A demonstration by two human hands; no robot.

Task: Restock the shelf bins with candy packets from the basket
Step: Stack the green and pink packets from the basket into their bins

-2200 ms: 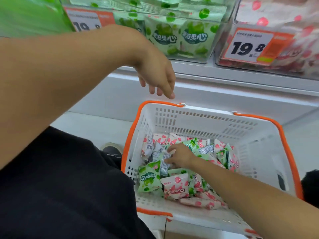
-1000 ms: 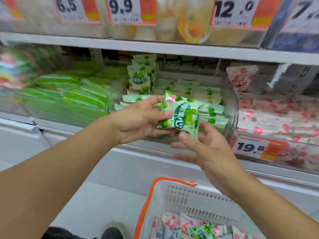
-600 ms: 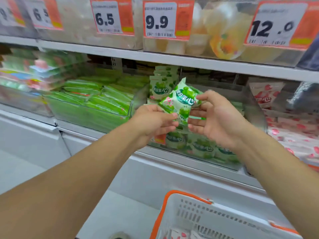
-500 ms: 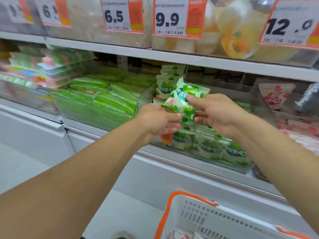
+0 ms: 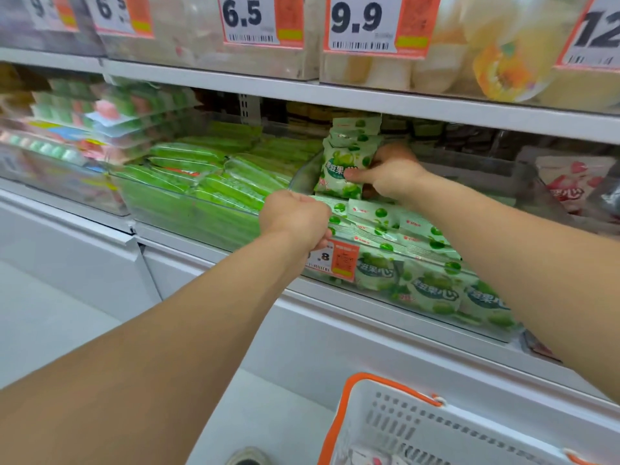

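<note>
The left hand [image 5: 295, 218] hides the first digits of the price tag [image 5: 335, 260] on the green bin [image 5: 419, 310]; only ".8" shows. Its fingertips are out of sight, so whether they hold anything cannot be told. The right hand [image 5: 385, 172] covers the packet's [image 5: 340, 172] right side. The basket [image 5: 453, 431] is cut off by the bottom edge, its contents barely visible. The far-left bins [image 5: 57, 142] are blurred. The "12" tag [image 5: 597, 31] is cropped at the right edge.
</note>
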